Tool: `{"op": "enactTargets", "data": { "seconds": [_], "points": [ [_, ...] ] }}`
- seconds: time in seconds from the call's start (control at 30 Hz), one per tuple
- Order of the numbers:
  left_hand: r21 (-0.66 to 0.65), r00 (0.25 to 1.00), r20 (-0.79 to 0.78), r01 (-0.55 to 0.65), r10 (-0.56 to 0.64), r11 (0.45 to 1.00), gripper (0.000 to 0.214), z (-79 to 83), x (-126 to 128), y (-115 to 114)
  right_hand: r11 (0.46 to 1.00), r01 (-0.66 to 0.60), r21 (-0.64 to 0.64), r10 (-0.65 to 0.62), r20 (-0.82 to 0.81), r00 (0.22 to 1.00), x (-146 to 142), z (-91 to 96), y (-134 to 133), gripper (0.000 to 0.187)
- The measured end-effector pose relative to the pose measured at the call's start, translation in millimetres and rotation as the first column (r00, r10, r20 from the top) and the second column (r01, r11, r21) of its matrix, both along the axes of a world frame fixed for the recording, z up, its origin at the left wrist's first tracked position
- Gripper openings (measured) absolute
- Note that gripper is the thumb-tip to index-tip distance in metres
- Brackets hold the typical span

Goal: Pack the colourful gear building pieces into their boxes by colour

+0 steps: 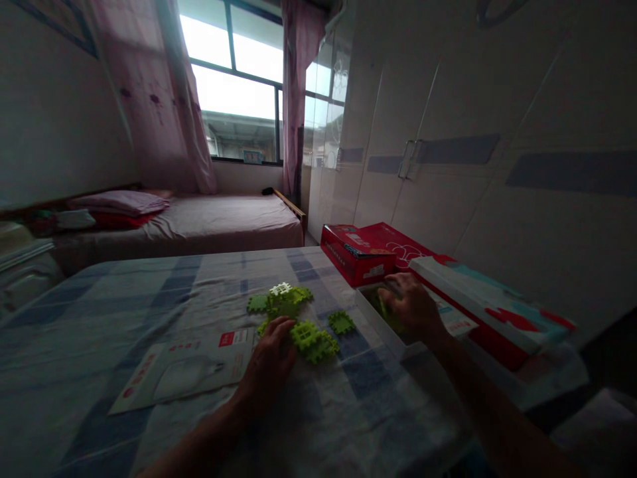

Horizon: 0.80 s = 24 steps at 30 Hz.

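Note:
Several lime-green interlocking plastic tiles (291,305) lie in a loose cluster on the blue-and-white checked bedsheet (149,299). My left hand (271,358) rests palm down on the sheet with its fingers touching the nearest joined green tiles (313,340). My right hand (411,307) reaches into an open white box (378,328) that holds more green pieces; its fingers curl down inside, and what they grip is hidden.
A red box (355,255) and a white lid with red and blue print (492,305) lie right of the tiles. A printed leaflet (184,368) lies by my left forearm. A second bed with pillows (199,222) stands under the window; wardrobe doors (472,133) line the right.

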<state>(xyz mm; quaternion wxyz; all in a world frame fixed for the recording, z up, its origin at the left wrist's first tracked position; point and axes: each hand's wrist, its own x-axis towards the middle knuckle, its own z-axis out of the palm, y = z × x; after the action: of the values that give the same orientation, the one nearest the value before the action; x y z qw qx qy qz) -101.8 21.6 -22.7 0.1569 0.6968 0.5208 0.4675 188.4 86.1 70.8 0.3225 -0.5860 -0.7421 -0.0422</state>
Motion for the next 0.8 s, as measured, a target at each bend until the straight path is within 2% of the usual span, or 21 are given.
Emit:
{"op": "enactTargets", "data": {
  "seconds": [0.07, 0.13, 0.17, 0.23, 0.3, 0.4, 0.5, 0.63, 0.8],
  "points": [
    [-0.013, 1.000, -0.001, 0.017, -0.017, 1.000, 0.035, 1.1, 0, 0, 0.987, -0.143, -0.070, 0.140, -0.039, 0.989, -23, 1.1, -11, 0.034],
    [-0.012, 1.000, -0.017, 0.016, -0.016, 1.000, 0.034, 2.4, 0, -1, 0.922, -0.319, -0.219, 0.313, -0.058, 0.948, -49, -4.7, -21, 0.043],
    [-0.007, 1.000, -0.025, 0.010, -0.010, 1.000, 0.034, 3.0, 0, -1, 0.888, -0.354, -0.293, 0.356, -0.048, 0.933, -61, -9.8, -24, 0.052],
    [0.002, 0.999, -0.032, 0.003, -0.003, 1.000, 0.032, 4.1, 1, -1, 0.852, -0.308, -0.423, 0.347, 0.016, 0.938, -82, -22.3, -27, 0.072],
    [0.001, 0.999, -0.031, 0.008, -0.008, 1.000, 0.031, 5.0, 1, -1, 0.844, -0.237, -0.482, 0.311, 0.080, 0.947, -95, -34.0, -26, 0.085],
    [-0.006, 0.999, -0.026, 0.025, -0.025, 1.000, 0.032, 6.6, 2, -2, 0.845, -0.308, -0.438, 0.373, 0.069, 0.925, -104, -44.6, -23, 0.089],
    [-0.022, 0.998, -0.005, 0.057, -0.057, 0.998, 0.035, 9.1, 3, -4, 0.836, -0.400, -0.377, 0.427, -0.012, 0.904, -106, -46.9, -22, 0.080],
    [-0.053, 0.992, 0.044, 0.124, -0.122, 0.991, 0.039, 12.8, 5, -5, 0.781, -0.520, -0.346, 0.490, -0.177, 0.854, -109, -46.6, -27, 0.064],
    [-0.088, 0.994, 0.041, 0.109, -0.106, 0.990, 0.030, 16.9, 5, -7, 0.727, -0.637, -0.257, 0.557, -0.324, 0.765, -112, -49.0, -29, 0.061]
  ]
}}
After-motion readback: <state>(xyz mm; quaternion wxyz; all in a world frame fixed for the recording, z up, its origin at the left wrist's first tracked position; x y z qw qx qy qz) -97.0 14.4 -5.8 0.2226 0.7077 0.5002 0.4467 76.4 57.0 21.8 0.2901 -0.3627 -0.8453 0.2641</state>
